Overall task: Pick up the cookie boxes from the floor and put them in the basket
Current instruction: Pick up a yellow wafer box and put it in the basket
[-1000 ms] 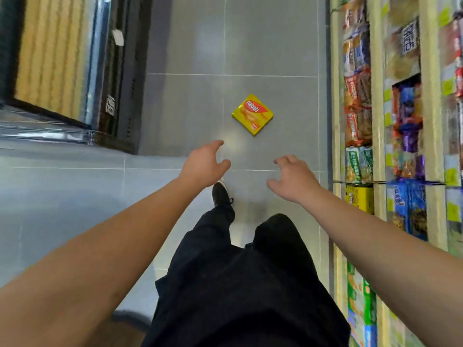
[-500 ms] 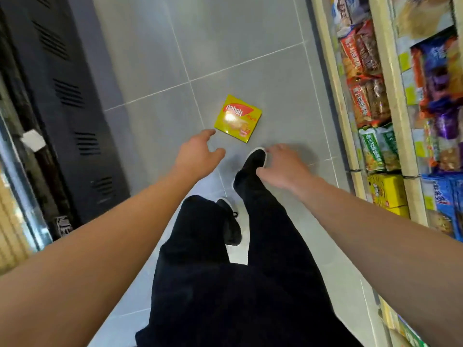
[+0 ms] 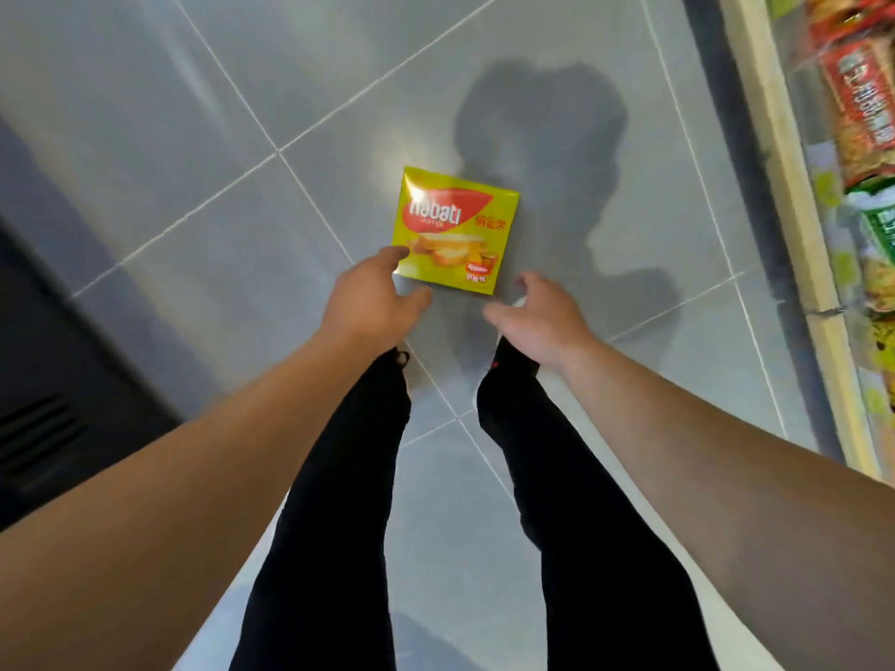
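Grey glossy floor tiles [image 3: 184, 138] carry the flat yellow cardboard cookie box [image 3: 457, 230] face up just ahead of both empty, loosely spread hands, the left hand [image 3: 370, 300] nearer, fingertips at its near-left corner, the right hand [image 3: 542, 317] just short.

A flat, square yellow cardboard cookie box [image 3: 455, 230] with a red logo lies face-up on the grey tiled floor [image 3: 218, 138], beside a grout-line crossing.
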`<act>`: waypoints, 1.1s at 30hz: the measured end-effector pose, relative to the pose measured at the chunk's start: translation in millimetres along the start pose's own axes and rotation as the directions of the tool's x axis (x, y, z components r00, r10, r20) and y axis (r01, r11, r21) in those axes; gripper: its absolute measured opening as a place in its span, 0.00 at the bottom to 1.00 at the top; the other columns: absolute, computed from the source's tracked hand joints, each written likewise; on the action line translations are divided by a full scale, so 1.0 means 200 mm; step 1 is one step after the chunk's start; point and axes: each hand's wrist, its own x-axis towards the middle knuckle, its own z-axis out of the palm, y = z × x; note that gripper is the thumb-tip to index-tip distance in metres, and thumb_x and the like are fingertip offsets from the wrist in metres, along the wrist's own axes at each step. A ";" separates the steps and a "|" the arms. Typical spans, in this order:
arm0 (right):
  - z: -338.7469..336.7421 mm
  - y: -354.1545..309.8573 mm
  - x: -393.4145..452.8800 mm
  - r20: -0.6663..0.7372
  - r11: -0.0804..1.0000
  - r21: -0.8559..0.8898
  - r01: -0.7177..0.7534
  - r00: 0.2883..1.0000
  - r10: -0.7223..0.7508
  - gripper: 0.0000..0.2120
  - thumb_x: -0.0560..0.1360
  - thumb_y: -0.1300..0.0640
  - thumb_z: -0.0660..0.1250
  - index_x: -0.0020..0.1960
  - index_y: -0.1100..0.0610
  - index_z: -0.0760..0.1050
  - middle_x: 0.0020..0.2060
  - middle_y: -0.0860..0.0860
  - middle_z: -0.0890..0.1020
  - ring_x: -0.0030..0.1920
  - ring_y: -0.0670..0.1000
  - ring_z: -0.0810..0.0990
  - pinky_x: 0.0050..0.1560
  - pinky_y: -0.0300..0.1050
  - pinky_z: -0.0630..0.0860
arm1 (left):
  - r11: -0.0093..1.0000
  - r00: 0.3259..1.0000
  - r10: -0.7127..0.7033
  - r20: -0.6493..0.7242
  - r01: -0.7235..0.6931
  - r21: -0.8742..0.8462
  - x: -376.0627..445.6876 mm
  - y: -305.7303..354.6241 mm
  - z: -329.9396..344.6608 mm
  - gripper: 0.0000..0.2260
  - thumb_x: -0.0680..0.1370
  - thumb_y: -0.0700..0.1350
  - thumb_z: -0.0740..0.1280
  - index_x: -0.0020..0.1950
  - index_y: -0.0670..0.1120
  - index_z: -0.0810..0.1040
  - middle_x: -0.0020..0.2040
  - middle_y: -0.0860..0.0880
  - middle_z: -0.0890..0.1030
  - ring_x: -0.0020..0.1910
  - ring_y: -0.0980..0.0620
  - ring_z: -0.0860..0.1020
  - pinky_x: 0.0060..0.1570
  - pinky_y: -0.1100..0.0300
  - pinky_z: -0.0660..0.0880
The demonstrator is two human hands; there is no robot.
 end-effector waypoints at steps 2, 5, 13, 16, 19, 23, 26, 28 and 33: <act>0.13 0.03 0.22 0.005 0.999 0.040 -0.029 1.000 0.029 0.24 0.73 0.51 0.68 0.67 0.56 0.72 0.65 0.55 0.76 0.65 0.56 0.73 0.61 0.44 0.68 | 1.000 1.000 -0.013 0.024 0.013 0.026 0.22 -0.11 0.09 0.26 0.74 0.52 0.69 0.72 0.52 0.69 0.66 0.48 0.76 0.62 0.46 0.76 0.64 0.54 0.71; 0.30 0.09 0.54 -0.006 0.995 0.089 -0.045 0.999 0.045 0.19 0.71 0.50 0.69 0.60 0.53 0.76 0.60 0.54 0.78 0.61 0.55 0.75 0.58 0.45 0.70 | 0.998 0.999 -0.026 0.032 0.025 0.049 0.52 -0.24 0.23 0.26 0.75 0.52 0.69 0.72 0.51 0.69 0.67 0.47 0.76 0.64 0.46 0.75 0.64 0.54 0.71; 0.59 0.21 1.16 -0.265 0.934 0.327 -0.145 0.934 0.238 0.25 0.70 0.51 0.71 0.62 0.60 0.66 0.61 0.56 0.73 0.60 0.57 0.74 0.58 0.46 0.70 | 0.998 0.998 -0.055 -0.015 0.055 -0.032 1.05 -0.45 0.48 0.30 0.70 0.54 0.73 0.69 0.49 0.70 0.64 0.45 0.73 0.62 0.46 0.74 0.59 0.56 0.71; 0.64 0.19 1.26 -0.283 0.921 0.362 -0.145 0.924 0.257 0.25 0.70 0.50 0.71 0.63 0.59 0.69 0.62 0.56 0.74 0.61 0.55 0.74 0.54 0.38 0.68 | 0.984 0.995 -0.088 -0.046 0.080 -0.156 1.12 -0.44 0.52 0.35 0.60 0.59 0.73 0.66 0.52 0.73 0.60 0.47 0.74 0.57 0.48 0.76 0.59 0.51 0.76; 0.59 0.22 1.16 -0.298 0.914 0.384 -0.128 0.920 0.255 0.22 0.70 0.48 0.70 0.60 0.56 0.73 0.58 0.54 0.77 0.58 0.56 0.77 0.59 0.49 0.74 | 0.958 0.994 -0.105 -0.033 0.092 -0.273 1.02 -0.39 0.52 0.34 0.60 0.54 0.74 0.66 0.53 0.73 0.58 0.52 0.79 0.55 0.51 0.78 0.55 0.51 0.78; 0.41 0.22 0.78 -0.301 0.915 0.390 -0.101 0.925 0.230 0.20 0.68 0.45 0.68 0.57 0.52 0.74 0.54 0.52 0.79 0.56 0.54 0.78 0.58 0.55 0.75 | 0.928 0.995 -0.097 -0.027 0.081 -0.362 0.70 -0.27 0.37 0.31 0.64 0.49 0.75 0.67 0.56 0.72 0.58 0.55 0.79 0.56 0.54 0.77 0.56 0.53 0.78; 0.22 0.18 0.43 -0.279 0.912 0.398 -0.100 0.934 0.224 0.18 0.70 0.45 0.68 0.56 0.52 0.75 0.53 0.52 0.79 0.53 0.54 0.79 0.56 0.55 0.77 | 0.925 0.996 -0.086 -0.035 0.067 -0.374 0.37 -0.13 0.21 0.28 0.68 0.49 0.75 0.68 0.58 0.72 0.58 0.53 0.80 0.55 0.53 0.78 0.54 0.50 0.79; 0.05 0.15 0.16 -0.281 0.904 0.417 -0.096 0.932 0.229 0.20 0.67 0.42 0.67 0.55 0.51 0.75 0.52 0.52 0.79 0.52 0.54 0.79 0.56 0.55 0.77 | 0.924 0.998 -0.063 -0.026 0.049 -0.380 0.12 0.00 0.08 0.27 0.69 0.49 0.74 0.67 0.58 0.73 0.57 0.52 0.80 0.54 0.52 0.79 0.53 0.48 0.79; -0.33 0.08 -0.54 -0.314 0.888 0.455 -0.070 0.920 0.234 0.23 0.66 0.39 0.65 0.55 0.50 0.75 0.51 0.51 0.80 0.50 0.52 0.79 0.55 0.52 0.77 | 0.930 0.999 0.042 -0.011 -0.043 -0.364 -0.49 0.35 -0.25 0.26 0.71 0.46 0.74 0.68 0.54 0.73 0.55 0.50 0.81 0.50 0.52 0.81 0.47 0.57 0.80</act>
